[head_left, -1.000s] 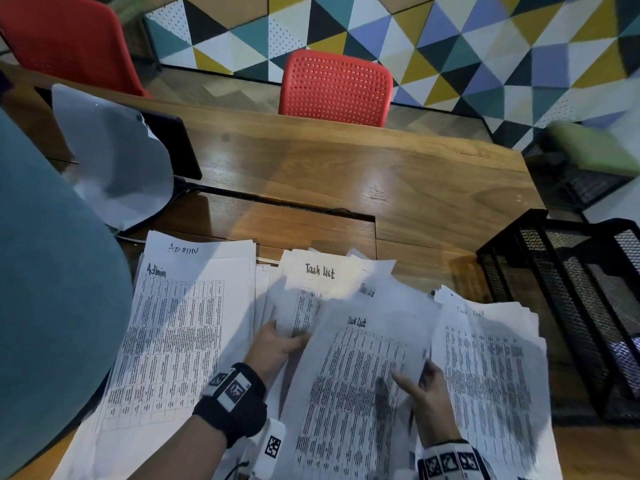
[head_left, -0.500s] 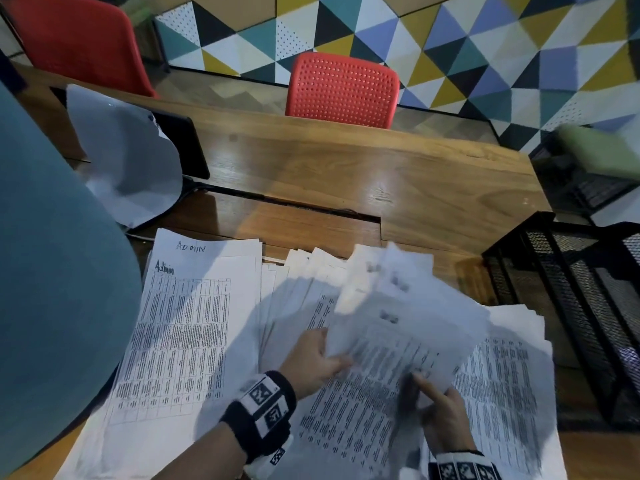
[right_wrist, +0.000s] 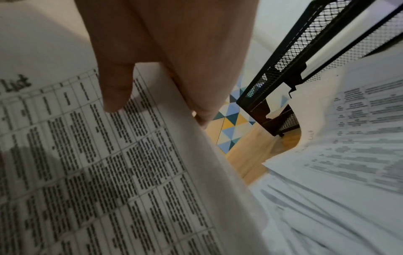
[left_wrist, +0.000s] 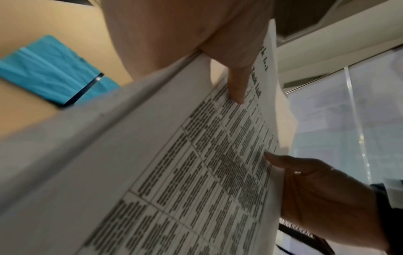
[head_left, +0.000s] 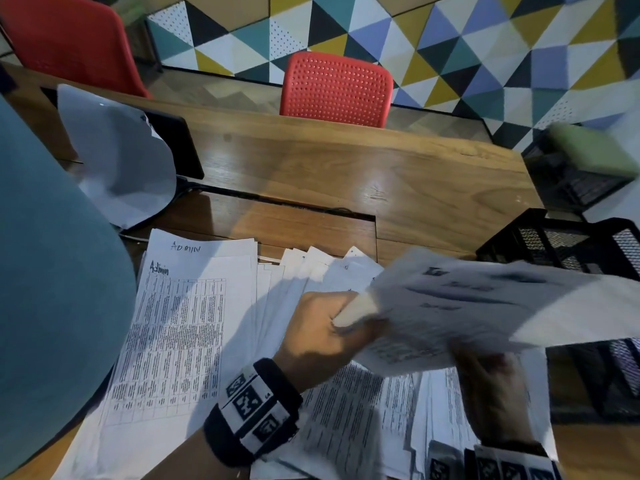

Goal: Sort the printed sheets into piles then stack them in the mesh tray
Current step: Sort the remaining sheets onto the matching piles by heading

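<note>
A sheaf of printed "Task List" sheets (head_left: 485,306) is lifted off the desk, blurred, tilted toward the black mesh tray (head_left: 561,244) at the right. My left hand (head_left: 325,327) grips the sheaf's left edge, fingers curled round it. My right hand (head_left: 491,393) holds it from below, thumb (right_wrist: 115,86) on the printed face, fingers behind the edge. In the left wrist view the sheaf (left_wrist: 196,172) fills the frame, with my right hand (left_wrist: 322,189) at its far edge. An "Admin" pile (head_left: 180,327) lies at the left. More task sheets (head_left: 363,410) lie under my hands.
A fanned row of sheets (head_left: 311,265) lies behind my left hand. A crumpled white sheet (head_left: 117,157) leans on a dark tablet (head_left: 173,140) at back left. Red chairs (head_left: 336,88) stand beyond the wooden desk (head_left: 346,168). A second mesh basket (head_left: 575,178) sits at far right.
The task sheets that lay flat on the desk have been gathered by both hands, lifted, and swung up and right toward the mesh tray.
</note>
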The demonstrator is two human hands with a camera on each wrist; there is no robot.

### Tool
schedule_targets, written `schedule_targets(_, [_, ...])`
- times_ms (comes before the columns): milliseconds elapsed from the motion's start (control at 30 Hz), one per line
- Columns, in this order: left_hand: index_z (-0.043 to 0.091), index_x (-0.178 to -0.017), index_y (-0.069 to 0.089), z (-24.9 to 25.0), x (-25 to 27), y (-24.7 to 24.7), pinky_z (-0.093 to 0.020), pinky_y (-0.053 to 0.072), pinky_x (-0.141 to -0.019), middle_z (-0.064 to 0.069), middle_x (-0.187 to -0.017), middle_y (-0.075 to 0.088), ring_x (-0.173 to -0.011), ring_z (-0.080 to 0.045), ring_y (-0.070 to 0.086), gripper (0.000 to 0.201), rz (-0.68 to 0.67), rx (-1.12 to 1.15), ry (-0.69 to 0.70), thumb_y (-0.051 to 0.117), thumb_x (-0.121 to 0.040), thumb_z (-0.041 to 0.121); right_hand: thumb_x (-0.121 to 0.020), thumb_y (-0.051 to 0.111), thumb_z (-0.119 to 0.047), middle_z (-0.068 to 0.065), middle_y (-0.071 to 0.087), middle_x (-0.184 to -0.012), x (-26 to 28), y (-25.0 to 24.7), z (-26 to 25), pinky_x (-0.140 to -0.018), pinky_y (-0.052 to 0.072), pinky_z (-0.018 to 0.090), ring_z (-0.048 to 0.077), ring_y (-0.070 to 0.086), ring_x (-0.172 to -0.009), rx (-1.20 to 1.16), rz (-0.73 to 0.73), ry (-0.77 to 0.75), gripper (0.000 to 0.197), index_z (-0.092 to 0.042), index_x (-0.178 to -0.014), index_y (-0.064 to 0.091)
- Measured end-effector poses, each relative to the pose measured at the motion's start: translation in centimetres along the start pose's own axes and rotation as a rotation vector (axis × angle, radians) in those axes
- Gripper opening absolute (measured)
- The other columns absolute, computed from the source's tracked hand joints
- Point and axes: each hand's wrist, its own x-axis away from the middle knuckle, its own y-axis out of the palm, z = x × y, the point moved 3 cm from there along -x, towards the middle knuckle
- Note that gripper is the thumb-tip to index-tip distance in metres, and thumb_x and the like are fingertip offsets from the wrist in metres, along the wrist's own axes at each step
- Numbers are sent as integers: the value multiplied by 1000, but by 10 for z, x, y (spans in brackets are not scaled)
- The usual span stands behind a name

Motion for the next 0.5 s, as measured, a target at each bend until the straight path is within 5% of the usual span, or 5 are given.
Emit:
schedule_targets(133, [4,-96,74,-37,9,-7,-51,56,-68,-15,-86,75,-79,-34,71,26,122,31,-187,76,-85,28,-80,63,6,4,77,-96,2,12,38,-74,53,17,18,71,-91,91,-30,73,20,1,-99,66])
schedule_targets(200, [7,-94,75,-53,10,-11,-44,53,-61,-6,-80,75,-72,-23,69,24,138,-21,-226,78,-83,28,-88,59,2,-2,77,-92,2,13,51,-72,53,17,11,70,-85,156,-7,95,15,-8,-93,68])
schedule_targets(333, [16,-101,71,-81,7,-15,-30,54,-79,7,-96,74,-90,-9,68,30,172,-186,-368,79,-81,37,-92,57,-2,-3,70,-75,-8,-13,39,-67,50,26,6,59,-70,265,318,7,15,-14,-85,63])
schedule_targets(400, [16,-118,62,-101,6,-17,-26,47,-90,6,-116,66,-106,-12,61,47,173,-459,-504,76,-81,43,-94,57,-11,9,64,-82,-13,-43,35,-71,42,34,18,56,-78,449,513,17,4,-9,-96,60])
schedule_targets(500, [13,-123,52,-125,6,-19,-28,46,-86,-2,-121,60,-104,-18,57,57,141,-721,-713,72,-82,48,-94,57,-25,21,65,-103,-23,-106,60,-79,44,41,29,57,-90,715,588,257,30,-8,-119,59])
